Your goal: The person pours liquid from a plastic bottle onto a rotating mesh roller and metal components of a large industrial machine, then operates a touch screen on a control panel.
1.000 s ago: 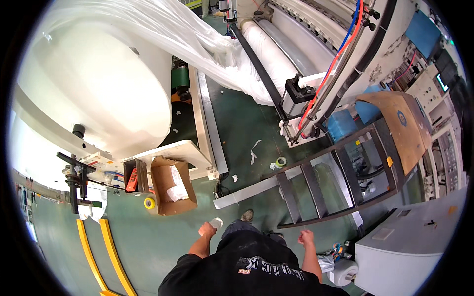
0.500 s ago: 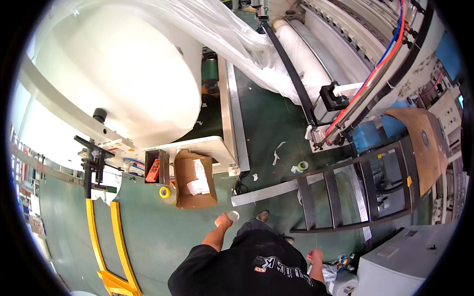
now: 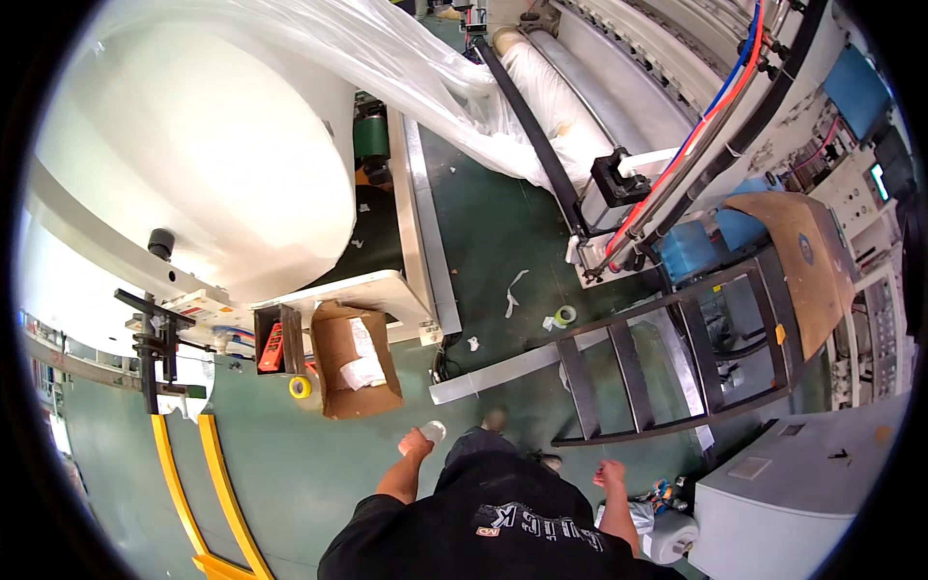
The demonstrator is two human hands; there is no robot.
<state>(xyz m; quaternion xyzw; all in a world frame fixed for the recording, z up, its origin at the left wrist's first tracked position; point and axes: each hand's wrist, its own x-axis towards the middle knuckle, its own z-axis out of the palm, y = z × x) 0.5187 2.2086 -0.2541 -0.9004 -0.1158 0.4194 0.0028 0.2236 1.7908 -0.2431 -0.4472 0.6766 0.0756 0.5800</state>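
My left hand (image 3: 416,444), held out low in front of me, is closed around a whitish round tape roll (image 3: 435,431). The cardboard box (image 3: 330,397), open at the top with white paper (image 3: 363,371) inside, stands on the floor ahead of that hand. Beside the box lies a yellow tape roll (image 3: 300,388). My right hand (image 3: 609,473) hangs out to the right, fingers curled in, and nothing shows in it. It is nearest the dark stepped metal frame (image 3: 628,372).
A huge white roll (image 3: 222,164) fills the left, above yellow forks (image 3: 227,474). Clear film (image 3: 425,77) runs across to the rollers at right. A grey cabinet (image 3: 773,503) stands at lower right. A greenish tape roll (image 3: 565,315) and scraps lie on the floor.
The surroundings have shifted left in view as I step along. My right arm has swung a little forward. The tape roll stays in my left hand.
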